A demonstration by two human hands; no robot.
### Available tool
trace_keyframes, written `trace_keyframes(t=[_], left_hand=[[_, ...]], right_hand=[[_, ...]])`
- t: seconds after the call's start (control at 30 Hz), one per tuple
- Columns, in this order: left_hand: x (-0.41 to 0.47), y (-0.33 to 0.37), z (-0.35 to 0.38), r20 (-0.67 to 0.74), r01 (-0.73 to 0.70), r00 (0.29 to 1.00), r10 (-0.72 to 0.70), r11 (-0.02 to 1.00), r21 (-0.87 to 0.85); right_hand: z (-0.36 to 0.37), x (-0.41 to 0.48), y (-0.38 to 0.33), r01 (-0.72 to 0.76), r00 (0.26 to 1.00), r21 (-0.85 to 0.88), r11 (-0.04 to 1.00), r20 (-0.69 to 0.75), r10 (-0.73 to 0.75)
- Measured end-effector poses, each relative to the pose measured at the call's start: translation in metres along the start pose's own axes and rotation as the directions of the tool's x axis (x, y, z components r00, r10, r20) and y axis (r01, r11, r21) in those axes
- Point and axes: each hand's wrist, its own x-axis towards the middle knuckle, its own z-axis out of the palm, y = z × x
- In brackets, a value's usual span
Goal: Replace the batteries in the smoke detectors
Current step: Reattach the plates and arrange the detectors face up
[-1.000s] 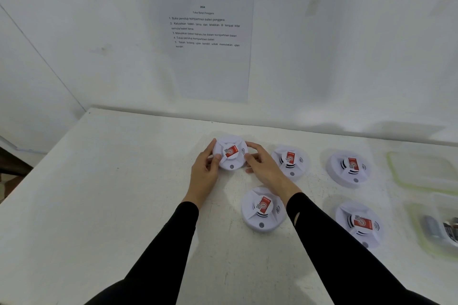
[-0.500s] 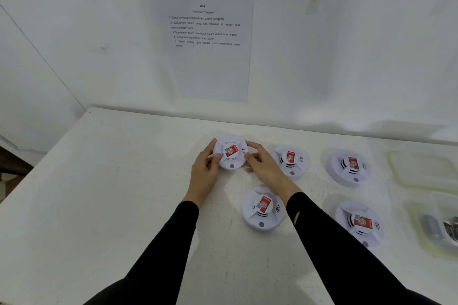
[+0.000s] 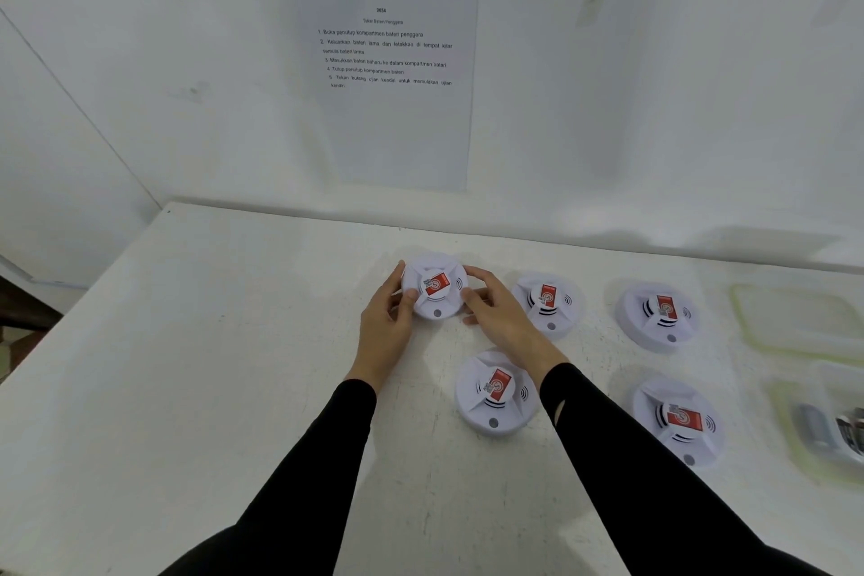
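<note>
left hand (image 3: 381, 327), right hand (image 3: 502, 323) | fingers grip round, glossy white smoke detector (image 3: 435, 290) by its rim | scuffed white table (image 3: 210, 365)

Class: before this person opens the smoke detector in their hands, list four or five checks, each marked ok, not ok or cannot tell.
1. Left hand and right hand both grip the held detector at its rim: ok.
2. Its battery cover in view: not ok, the labelled face is up.
3. Instruction sheet in view on the wall: ok.
4. Fresh batteries in the container at right: cannot tell, blurred.
</note>
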Motion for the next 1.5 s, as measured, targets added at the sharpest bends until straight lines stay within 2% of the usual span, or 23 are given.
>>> trace_keyframes(t=[0.17, 0.33, 0.63, 0.73, 0.87, 1.0, 1.13, 1.23, 1.33, 1.4, 1.43, 1.5], left_hand=[[-0.003, 0.002, 0.001, -0.029, -0.016, 0.999, 0.017, 1.0, 0.009], [-0.001, 0.0, 0.002, -0.067, -0.039, 0.996, 0.051, 0.986, 0.161], [-0.001, 0.005, 0.005, -0.058, -0.009, 0.998, 0.023, 0.973, 0.229], [-0.003, 0.008, 0.006, -0.059, -0.001, 0.998, 0.014, 0.976, 0.217], [-0.011, 0.011, 0.0, -0.081, 0.073, 0.994, -0.069, 0.996, 0.05], [-0.046, 0.011, -0.001, -0.081, -0.015, 0.997, 0.017, 1.0, 0.024], [-0.086, 0.004, 0.009, -0.008, -0.006, 1.0, 0.006, 0.997, 0.081], [-0.102, 0.003, 0.021, 0.099, 0.004, 0.995, -0.025, 0.979, 0.205], [-0.105, 0.001, 0.033, 0.203, 0.052, 0.969, -0.142, 0.917, 0.395], [-0.108, 0.0, 0.039, 0.232, 0.008, 0.965, -0.124, 0.896, 0.445], [-0.111, -0.001, 0.041, 0.221, -0.009, 0.971, -0.097, 0.9, 0.436], [-0.122, 0.006, 0.041, 0.185, -0.008, 0.982, -0.048, 0.957, 0.289]], right_hand=[[0.001, -0.001, 0.0, 0.009, 1.0, 0.0, 1.0, -0.019, -0.009], [0.002, -0.001, 0.0, -0.004, 1.0, -0.085, 0.996, -0.027, 0.002], [0.003, -0.003, -0.004, 0.007, 0.999, -0.215, 0.977, -0.035, -0.015], [0.002, -0.006, -0.008, -0.019, 1.0, -0.225, 0.974, -0.024, 0.014], [-0.006, -0.025, -0.014, -0.006, 1.0, -0.318, 0.948, 0.013, 0.011], [-0.02, -0.065, -0.011, 0.083, 0.992, -0.292, 0.953, -0.062, -0.106], [-0.032, -0.114, 0.019, 0.141, 0.951, -0.285, 0.948, -0.228, -0.21], [-0.036, -0.144, 0.042, 0.017, 0.942, -0.311, 0.95, -0.315, -0.12], [-0.03, -0.158, 0.055, -0.077, 0.956, -0.445, 0.892, -0.287, -0.061], [-0.025, -0.16, 0.059, -0.053, 0.97, -0.531, 0.846, -0.228, -0.083], [-0.023, -0.161, 0.06, -0.032, 0.974, -0.547, 0.837, -0.206, -0.098], [-0.023, -0.16, 0.062, 0.013, 0.969, -0.514, 0.858, -0.207, -0.138]])
